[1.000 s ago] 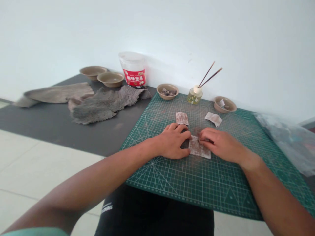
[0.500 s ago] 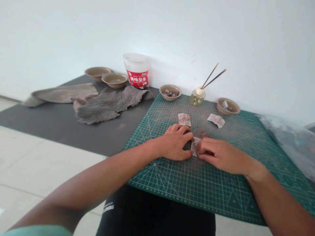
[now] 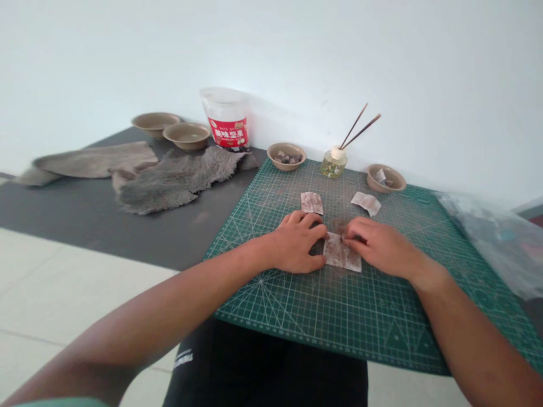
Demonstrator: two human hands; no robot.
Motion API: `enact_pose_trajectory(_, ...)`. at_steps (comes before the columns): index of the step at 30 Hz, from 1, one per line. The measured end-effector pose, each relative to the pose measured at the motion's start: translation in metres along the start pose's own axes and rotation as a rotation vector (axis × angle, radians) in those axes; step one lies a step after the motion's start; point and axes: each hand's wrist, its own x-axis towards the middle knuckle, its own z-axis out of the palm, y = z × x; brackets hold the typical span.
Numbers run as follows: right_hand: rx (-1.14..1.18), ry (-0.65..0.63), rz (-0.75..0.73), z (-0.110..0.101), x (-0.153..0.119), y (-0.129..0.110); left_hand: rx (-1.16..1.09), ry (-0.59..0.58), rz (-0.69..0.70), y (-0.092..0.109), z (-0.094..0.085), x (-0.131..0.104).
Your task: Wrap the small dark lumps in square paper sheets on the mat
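Note:
A small pale rectangular sheet [image 3: 343, 255], smudged with brown dust, lies flat on the green cutting mat [image 3: 297, 308]. My left hand [image 3: 299, 242] rests on the mat, its fingers spread, with thumb and index fingertips at the sheet's left edge. Over the sheet's upper right part, my right hand [image 3: 373, 244] is closed in a pinch. Whatever is between those fingertips is too small and hidden to name. Two similar smudged pieces lie farther back, one at the left [image 3: 311, 203] and a curled one at the right [image 3: 365, 203].
Behind stand a bowl of small brown lumps [image 3: 286, 156], a reed diffuser [image 3: 334, 164] and another bowl [image 3: 386, 178]. To the left are a rough grey hide-like piece [image 3: 169, 183], a beige strip [image 3: 95, 160], two bowls and a plastic tub [image 3: 227, 118]. Clear plastic [image 3: 487, 237] lies right.
My right hand has moved toward the sheet's far edge, uncovering more of its brown-smudged surface. My left hand stays by the left edge. The whole view has shifted slightly.

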Motion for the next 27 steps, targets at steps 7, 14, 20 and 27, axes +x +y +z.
enact_pose_trajectory(7,0.071,-0.089,-0.08,0.002,0.0,-0.006,-0.009,-0.004,0.006,0.0,-0.001,-0.001)
enact_pose_trajectory(14,0.077,-0.186,-0.073,-0.003,-0.003,-0.005,-0.011,0.021,0.026,-0.001,0.001,-0.001)
enact_pose_trajectory(20,0.008,-0.027,-0.007,-0.002,0.001,-0.001,-0.004,0.026,0.014,0.0,0.0,-0.001)
enact_pose_trajectory(27,0.163,-0.131,-0.093,-0.004,-0.003,-0.007,-0.019,0.011,0.03,-0.001,-0.002,-0.002)
